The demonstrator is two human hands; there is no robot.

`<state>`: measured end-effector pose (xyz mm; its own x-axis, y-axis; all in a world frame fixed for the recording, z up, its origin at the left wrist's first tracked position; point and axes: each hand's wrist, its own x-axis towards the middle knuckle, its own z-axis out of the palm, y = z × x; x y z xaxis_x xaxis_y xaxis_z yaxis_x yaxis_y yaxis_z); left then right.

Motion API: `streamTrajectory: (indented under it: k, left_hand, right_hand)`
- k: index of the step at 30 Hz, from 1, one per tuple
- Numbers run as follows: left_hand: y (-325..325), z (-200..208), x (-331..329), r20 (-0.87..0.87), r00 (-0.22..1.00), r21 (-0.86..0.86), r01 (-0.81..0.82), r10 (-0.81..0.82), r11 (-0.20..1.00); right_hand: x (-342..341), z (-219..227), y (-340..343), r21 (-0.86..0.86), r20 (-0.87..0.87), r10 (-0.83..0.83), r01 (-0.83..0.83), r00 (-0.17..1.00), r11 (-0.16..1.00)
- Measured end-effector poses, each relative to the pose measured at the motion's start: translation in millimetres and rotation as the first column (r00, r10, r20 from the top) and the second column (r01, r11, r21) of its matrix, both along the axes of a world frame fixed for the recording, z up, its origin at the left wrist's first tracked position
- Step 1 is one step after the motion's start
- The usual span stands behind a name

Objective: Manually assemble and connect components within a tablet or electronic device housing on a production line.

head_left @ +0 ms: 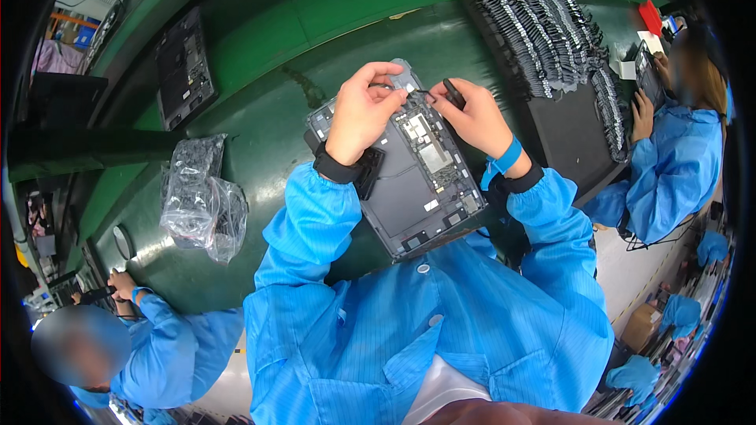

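Head view: an opened tablet chassis (413, 177) lies tilted on the green desk (268, 110), directly before the person. The left hand (364, 110) pinches a small part at the chassis's upper edge, fingers closed on it. The right hand (472, 118) grips black tweezers (450, 93), tips meeting that same spot. Judged step: seating a small component. The next move appears to call for steady, fine alignment. A tray of black parts (551, 31) sits right; a plastic bag (201, 197) left.

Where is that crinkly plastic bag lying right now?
In the head view, the clear plastic bag lies on the green table, to the left of the person's left hand and the opened device.
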<state>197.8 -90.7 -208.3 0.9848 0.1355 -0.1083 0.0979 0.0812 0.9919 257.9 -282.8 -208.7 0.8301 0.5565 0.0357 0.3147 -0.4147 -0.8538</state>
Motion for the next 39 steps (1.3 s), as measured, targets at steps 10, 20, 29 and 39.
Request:
streamTrajectory:
  k: [10, 20, 29, 39]
  left_hand:
    - [5, 3, 2, -0.034, 0.999, 0.123, 0.037, -0.033, 0.992]
    - [-5, 26, 5, 0.302, 0.943, 0.683, -0.110, -0.142, 0.722]
    - [-3, 33, 26, 0.066, 0.910, 0.798, 0.199, -0.410, 0.569]
    - [6, 27, 32, 0.105, 0.787, 0.902, 0.182, -0.608, 0.392]
  right_hand:
    - [10, 2, 0, 0.063, -0.373, -0.026, 0.053, 0.927, 0.997]
    - [10, 2, 4, -0.038, -0.148, -0.021, 0.016, 0.989, 0.999]
    - [9, -2, 4, 0.024, -0.175, -0.019, 0.023, 0.984, 0.999]
    - [5, 8, -31, 0.172, -0.287, -0.100, 0.154, 0.953, 0.973]
